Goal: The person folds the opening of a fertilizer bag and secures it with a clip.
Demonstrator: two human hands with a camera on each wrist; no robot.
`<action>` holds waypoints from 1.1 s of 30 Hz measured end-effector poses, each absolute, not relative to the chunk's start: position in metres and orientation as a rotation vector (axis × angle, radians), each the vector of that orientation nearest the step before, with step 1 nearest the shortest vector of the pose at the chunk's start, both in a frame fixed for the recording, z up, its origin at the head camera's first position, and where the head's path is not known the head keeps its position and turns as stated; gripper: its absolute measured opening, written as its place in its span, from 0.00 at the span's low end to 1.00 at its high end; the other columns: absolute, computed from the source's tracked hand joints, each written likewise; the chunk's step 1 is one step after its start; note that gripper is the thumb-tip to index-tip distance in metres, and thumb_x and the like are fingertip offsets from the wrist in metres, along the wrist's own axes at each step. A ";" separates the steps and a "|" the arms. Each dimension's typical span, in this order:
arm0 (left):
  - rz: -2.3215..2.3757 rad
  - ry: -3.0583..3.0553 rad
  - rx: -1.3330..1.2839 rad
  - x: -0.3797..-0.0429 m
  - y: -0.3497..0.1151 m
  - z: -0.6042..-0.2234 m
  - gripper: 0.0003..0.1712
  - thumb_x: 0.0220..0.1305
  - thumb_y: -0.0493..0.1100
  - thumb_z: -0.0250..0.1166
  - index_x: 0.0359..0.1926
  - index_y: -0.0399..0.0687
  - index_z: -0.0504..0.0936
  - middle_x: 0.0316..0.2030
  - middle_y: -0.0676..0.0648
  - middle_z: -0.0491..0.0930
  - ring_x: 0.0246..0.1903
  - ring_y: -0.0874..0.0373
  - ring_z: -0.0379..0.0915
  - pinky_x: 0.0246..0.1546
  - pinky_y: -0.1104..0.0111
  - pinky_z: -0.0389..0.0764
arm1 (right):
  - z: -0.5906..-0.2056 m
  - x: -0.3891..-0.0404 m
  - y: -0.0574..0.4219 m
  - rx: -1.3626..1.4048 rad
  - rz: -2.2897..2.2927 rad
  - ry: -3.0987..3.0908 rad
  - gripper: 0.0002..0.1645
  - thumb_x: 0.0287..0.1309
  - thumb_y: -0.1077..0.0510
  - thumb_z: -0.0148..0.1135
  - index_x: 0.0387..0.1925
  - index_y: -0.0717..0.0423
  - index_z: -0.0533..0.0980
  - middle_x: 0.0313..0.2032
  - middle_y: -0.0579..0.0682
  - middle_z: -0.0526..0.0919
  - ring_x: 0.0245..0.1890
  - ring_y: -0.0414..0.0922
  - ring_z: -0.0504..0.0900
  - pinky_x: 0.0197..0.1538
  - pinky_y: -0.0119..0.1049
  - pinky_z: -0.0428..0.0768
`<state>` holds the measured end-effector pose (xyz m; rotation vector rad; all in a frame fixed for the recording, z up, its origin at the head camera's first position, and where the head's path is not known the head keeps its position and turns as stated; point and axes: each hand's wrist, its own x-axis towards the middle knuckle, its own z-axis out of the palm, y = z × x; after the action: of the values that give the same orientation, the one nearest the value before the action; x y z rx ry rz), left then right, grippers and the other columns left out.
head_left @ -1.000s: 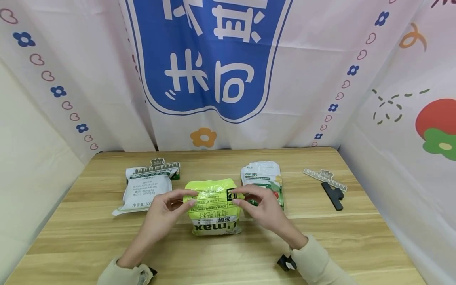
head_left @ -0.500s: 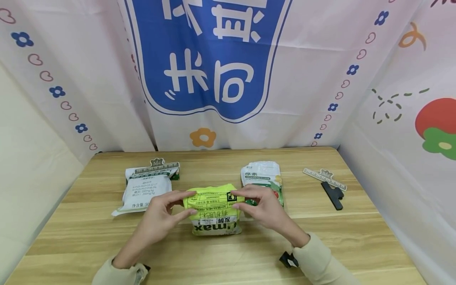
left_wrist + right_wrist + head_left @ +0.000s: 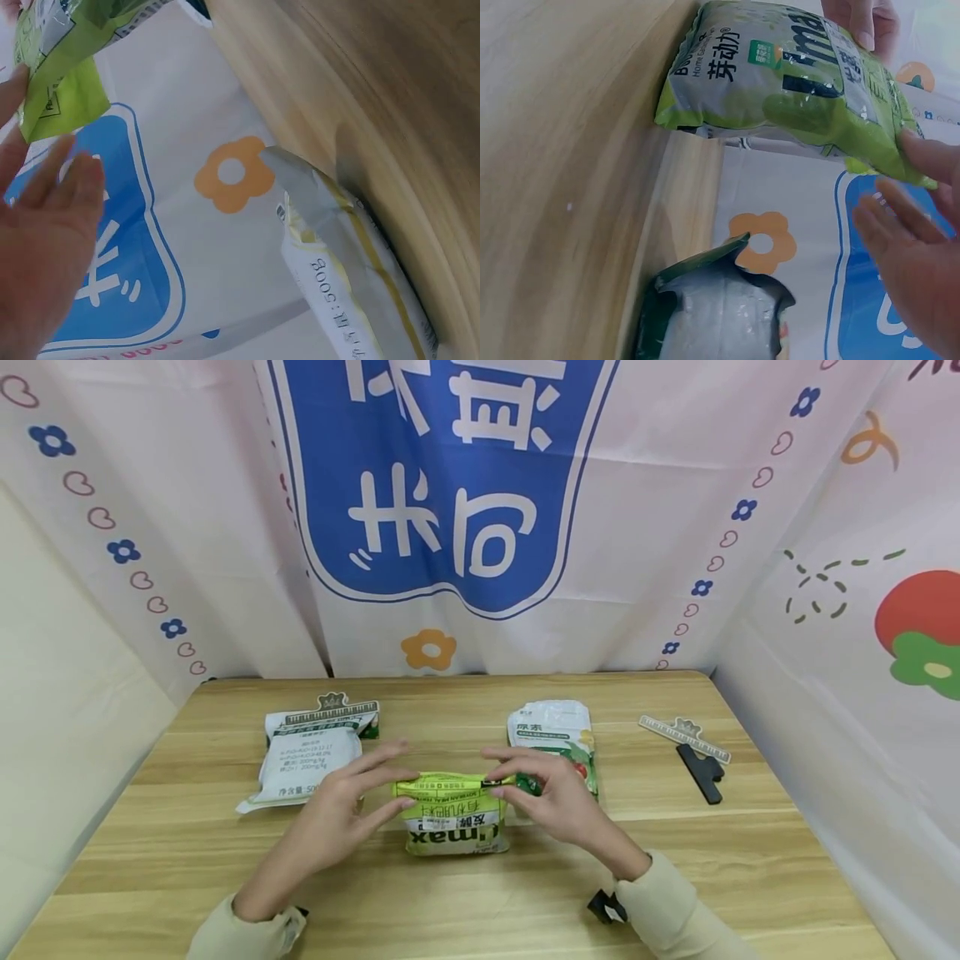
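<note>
Lime-and-white bag (image 3: 456, 837) sits at my 12 o'clock, left hand (image 3: 341, 806) pinching its top at the bag's 10 o'clock, right hand (image 3: 558, 797) pinching at 2. Reads to me as folding the mouth over; next move calls for even tension along the crease. Lower body plump and shiny, top bent over; black clip (image 3: 702, 772), then pale clip (image 3: 684, 737), farther off at 2 o'clock.

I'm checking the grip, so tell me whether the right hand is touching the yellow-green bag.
Touching. The right wrist view shows the right hand with its thumb against the yellow-green bag, near its bright green end.
</note>
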<state>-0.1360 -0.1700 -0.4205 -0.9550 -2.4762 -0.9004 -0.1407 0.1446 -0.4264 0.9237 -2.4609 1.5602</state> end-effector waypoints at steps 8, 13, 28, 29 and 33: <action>-1.131 -2.469 -1.048 -0.137 -0.173 -0.424 0.22 0.64 0.38 0.75 0.59 0.51 0.87 0.56 0.44 0.89 0.16 0.79 0.47 0.13 0.83 0.61 | -0.429 -0.141 0.148 0.885 1.774 -2.495 0.12 0.67 0.58 0.70 0.51 0.52 0.87 0.48 0.53 0.92 0.20 0.29 0.69 0.21 0.24 0.71; -1.342 -2.410 -1.006 -0.137 -0.174 -0.428 0.17 0.63 0.35 0.75 0.53 0.47 0.90 0.48 0.44 0.92 0.24 0.73 0.78 0.18 0.81 0.76 | -0.431 -0.141 0.148 0.842 1.810 -2.482 0.11 0.67 0.58 0.71 0.49 0.52 0.89 0.42 0.51 0.93 0.17 0.30 0.63 0.19 0.24 0.65; -1.261 -2.249 -1.023 -0.143 -0.167 -0.433 0.19 0.55 0.21 0.73 0.45 0.43 0.92 0.40 0.42 0.93 0.34 0.62 0.91 0.28 0.81 0.85 | -0.434 -0.145 0.149 0.864 1.775 -2.398 0.12 0.65 0.68 0.69 0.47 0.56 0.89 0.41 0.54 0.94 0.16 0.29 0.58 0.19 0.22 0.59; -1.262 -2.271 -1.023 -0.142 -0.167 -0.432 0.20 0.55 0.21 0.73 0.45 0.43 0.92 0.40 0.42 0.93 0.34 0.62 0.91 0.27 0.81 0.85 | -0.434 -0.145 0.150 0.865 1.776 -2.404 0.12 0.65 0.68 0.68 0.47 0.56 0.89 0.41 0.54 0.94 0.16 0.29 0.58 0.19 0.22 0.59; -1.313 -2.407 -1.000 -0.141 -0.170 -0.428 0.16 0.62 0.29 0.73 0.49 0.46 0.91 0.43 0.44 0.93 0.34 0.66 0.88 0.24 0.77 0.84 | -0.433 -0.145 0.151 0.882 1.767 -2.405 0.13 0.65 0.70 0.67 0.46 0.57 0.89 0.39 0.54 0.94 0.16 0.28 0.60 0.19 0.22 0.60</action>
<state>-0.1415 -0.1700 -0.4280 -0.9998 -2.4071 -1.3131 -0.1454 0.1506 -0.4332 0.8822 -2.4055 1.7670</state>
